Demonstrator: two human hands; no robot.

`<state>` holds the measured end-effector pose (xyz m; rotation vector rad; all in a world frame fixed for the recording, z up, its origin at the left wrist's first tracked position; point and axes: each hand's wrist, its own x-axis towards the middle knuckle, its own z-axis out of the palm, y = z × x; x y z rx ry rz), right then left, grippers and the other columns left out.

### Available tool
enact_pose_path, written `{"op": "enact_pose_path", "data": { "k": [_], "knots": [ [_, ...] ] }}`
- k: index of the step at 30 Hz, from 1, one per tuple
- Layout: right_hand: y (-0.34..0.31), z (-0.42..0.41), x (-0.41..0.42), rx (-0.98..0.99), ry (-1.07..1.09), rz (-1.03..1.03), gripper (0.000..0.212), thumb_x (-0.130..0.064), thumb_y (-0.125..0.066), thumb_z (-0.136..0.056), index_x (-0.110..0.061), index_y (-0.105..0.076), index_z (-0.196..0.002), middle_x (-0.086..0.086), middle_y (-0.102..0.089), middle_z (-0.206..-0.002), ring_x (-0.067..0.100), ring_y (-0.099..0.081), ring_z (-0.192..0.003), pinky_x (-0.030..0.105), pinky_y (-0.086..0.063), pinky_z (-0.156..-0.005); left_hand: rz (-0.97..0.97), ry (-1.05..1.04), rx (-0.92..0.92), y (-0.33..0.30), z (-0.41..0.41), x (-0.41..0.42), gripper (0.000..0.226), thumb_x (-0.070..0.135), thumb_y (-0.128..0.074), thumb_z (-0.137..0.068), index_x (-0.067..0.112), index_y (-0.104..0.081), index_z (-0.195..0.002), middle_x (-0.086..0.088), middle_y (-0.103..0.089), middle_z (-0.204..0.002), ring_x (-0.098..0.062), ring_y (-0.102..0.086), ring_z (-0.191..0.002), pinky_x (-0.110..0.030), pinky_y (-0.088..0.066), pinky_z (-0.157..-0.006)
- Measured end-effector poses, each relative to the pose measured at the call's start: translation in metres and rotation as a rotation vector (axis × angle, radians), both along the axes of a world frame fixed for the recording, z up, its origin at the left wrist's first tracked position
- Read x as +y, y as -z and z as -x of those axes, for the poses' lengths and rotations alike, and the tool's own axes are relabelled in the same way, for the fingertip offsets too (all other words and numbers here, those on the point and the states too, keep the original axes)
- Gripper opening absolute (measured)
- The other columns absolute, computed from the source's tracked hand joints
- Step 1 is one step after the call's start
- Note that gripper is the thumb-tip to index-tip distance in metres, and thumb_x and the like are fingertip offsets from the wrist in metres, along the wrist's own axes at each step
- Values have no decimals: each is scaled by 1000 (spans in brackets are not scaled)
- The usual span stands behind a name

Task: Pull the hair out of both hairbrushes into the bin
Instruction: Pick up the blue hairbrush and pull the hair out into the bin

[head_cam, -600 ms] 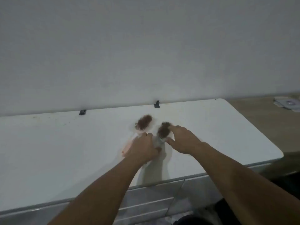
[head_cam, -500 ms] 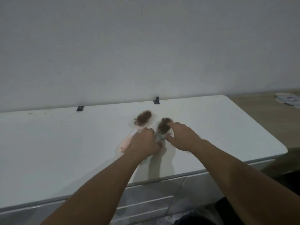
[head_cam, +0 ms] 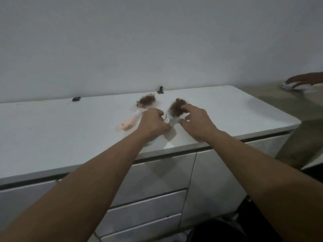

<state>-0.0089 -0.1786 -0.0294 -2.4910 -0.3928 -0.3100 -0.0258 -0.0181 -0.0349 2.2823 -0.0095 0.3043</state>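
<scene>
Two hairbrushes with clumps of brown hair sit on the white counter (head_cam: 61, 130). The pink hairbrush (head_cam: 130, 122) lies flat to the left, its brown hair (head_cam: 146, 100) at the far end. My left hand (head_cam: 152, 123) is closed around the handle of the pale hairbrush (head_cam: 172, 117), tilting its head up. My right hand (head_cam: 195, 120) has its fingertips pinching the brown hair clump (head_cam: 177, 107) on that brush. A dark round bin (head_cam: 216, 230) shows on the floor at the bottom edge, partly hidden by my right arm.
Grey drawers (head_cam: 148, 203) sit under the counter. Two small black clips (head_cam: 160, 89) (head_cam: 76, 99) rest near the wall. At the far right another person's hand (head_cam: 304, 80) rests on papers on a wooden table (head_cam: 272, 96).
The pale brush has been tilted up off the counter by my left hand. My right hand's fingers have moved onto its hair clump. Another person's hand has appeared at the right.
</scene>
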Motion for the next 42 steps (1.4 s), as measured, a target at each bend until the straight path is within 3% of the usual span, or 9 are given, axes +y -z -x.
{"op": "enact_pose_path", "data": {
  "k": [3,6,9,14,21,24,31,36,42],
  "knots": [
    [-3,32,-11,-12,55,-142,47,-18,-65,-88,-13,-54,-133,5,-59,-135,23,-61,-114,28,-42,-102,-30,57,-25,-1,20,-10,27,15,-75,-64,17,-49,-58,-5,-49,-70,-17,-43,-64,-29,-37,-63],
    [-9,62,-24,-20,141,-300,38,-17,-66,-85,-14,-61,-123,3,-65,-124,20,-64,-107,25,-44,-98,-19,103,-70,-6,47,-23,21,12,-74,-65,6,-69,-85,-4,-60,-76,-20,-51,-62,-24,-41,-58],
    [-13,91,-40,25,174,-561,25,-13,-67,-84,-14,-62,-108,6,-68,-103,26,-70,-96,43,-59,-84,58,181,-88,-12,78,-41,35,5,-72,-69,14,-58,-100,-7,-64,-96,-27,-63,-69,-35,-56,-62],
    [-10,145,-63,98,190,-926,15,-1,-66,-86,-6,-56,-96,19,-66,-93,25,-69,-72,38,-62,-65,273,348,-18,0,121,-75,37,7,-73,-77,8,-45,-101,-13,-61,-85,-21,-56,-46,-28,-47,-43],
    [53,190,-110,136,345,-940,25,6,-65,-83,-13,-51,-88,22,-66,-94,24,-70,-69,38,-59,-62,322,461,154,62,161,-114,24,0,-64,-86,10,-46,-98,-17,-61,-91,-19,-61,-51,-31,-50,-49],
    [82,208,-120,198,401,-969,25,5,-65,-85,-12,-51,-97,19,-67,-89,23,-72,-68,35,-60,-61,341,491,257,97,177,-121,23,0,-62,-88,10,-48,-102,-17,-60,-92,-20,-61,-54,-33,-53,-53],
    [149,235,-123,398,429,-1030,33,0,-66,-86,-2,-54,-116,18,-69,-91,17,-71,-61,27,-59,-54,359,434,368,162,193,-123,38,35,-82,-73,13,-53,-85,-13,-61,-74,-20,-55,-46,-26,-43,-42],
    [204,245,-124,512,458,-994,27,-10,-66,-88,-5,-62,-114,15,-73,-97,22,-74,-79,33,-59,-69,344,334,452,202,205,-127,42,50,-72,-79,11,-55,-81,-11,-58,-63,-21,-52,-41,-22,-40,-38],
    [256,258,-123,615,458,-1148,11,-12,-62,-92,-5,-63,-100,9,-69,-81,19,-67,-69,29,-55,-63,183,216,494,255,208,-133,47,54,-62,-84,15,-54,-59,-9,-59,-51,-23,-55,-36,-24,-43,-40]
  ]
}}
